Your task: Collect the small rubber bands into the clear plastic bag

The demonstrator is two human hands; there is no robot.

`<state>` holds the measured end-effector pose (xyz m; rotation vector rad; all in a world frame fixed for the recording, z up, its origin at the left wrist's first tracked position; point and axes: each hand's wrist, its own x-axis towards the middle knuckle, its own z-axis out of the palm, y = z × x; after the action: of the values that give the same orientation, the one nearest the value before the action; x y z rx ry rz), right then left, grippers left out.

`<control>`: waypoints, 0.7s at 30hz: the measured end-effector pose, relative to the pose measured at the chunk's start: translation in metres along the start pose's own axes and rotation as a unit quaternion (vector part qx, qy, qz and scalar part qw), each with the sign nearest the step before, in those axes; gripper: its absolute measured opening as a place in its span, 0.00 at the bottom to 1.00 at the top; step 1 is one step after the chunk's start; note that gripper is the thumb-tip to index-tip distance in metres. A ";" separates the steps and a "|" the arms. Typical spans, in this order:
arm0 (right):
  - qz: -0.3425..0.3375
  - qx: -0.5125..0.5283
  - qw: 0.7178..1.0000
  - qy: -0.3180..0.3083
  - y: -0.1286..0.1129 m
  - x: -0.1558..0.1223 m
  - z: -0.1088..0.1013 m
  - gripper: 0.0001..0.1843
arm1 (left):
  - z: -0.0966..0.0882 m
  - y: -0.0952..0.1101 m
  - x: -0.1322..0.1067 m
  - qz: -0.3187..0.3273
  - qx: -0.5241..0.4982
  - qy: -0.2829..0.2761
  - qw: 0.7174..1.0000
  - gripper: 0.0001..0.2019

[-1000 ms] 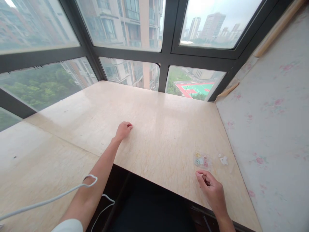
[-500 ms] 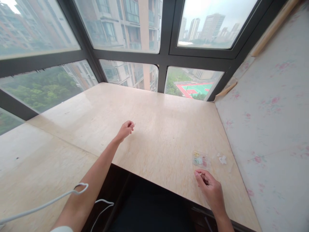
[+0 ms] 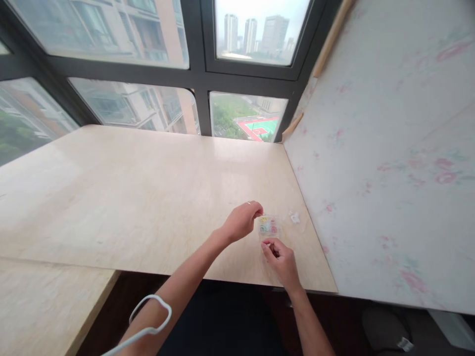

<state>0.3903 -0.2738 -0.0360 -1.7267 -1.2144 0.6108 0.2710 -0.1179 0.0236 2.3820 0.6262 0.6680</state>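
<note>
A small clear box (image 3: 274, 221) with compartments of yellow, green and pink-red ring-like pieces lies on the tan tabletop (image 3: 166, 198). My left hand (image 3: 243, 220) is at the box's upper left edge, its fingers closed and bent downward; what they hold, if anything, is hidden. Just in front of the box, my right hand (image 3: 282, 259) has thumb and forefinger pinched together. Whatever sits in that pinch is too small to make out. To the right of the box lies a small white star-shaped piece (image 3: 295, 217).
A wall with floral paper (image 3: 371, 173) bounds the tabletop on the right. Dark-framed windows (image 3: 202, 69) stand along the back. A white cable (image 3: 163, 309) loops over my left forearm. The table's front edge runs beneath both forearms.
My left hand has swung right, from the middle of the table to beside the box. The view has turned rightward; my right hand remains in front of the box, still pinched.
</note>
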 end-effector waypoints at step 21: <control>0.009 0.034 0.999 0.000 -0.007 0.000 -0.005 0.12 | 0.020 0.002 -0.009 -0.034 -0.038 0.053 0.997 0.08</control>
<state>0.3913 -0.2756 -0.0278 -1.6830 -1.1667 0.6564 0.2766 -0.1320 0.0078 2.2569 0.7095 0.7777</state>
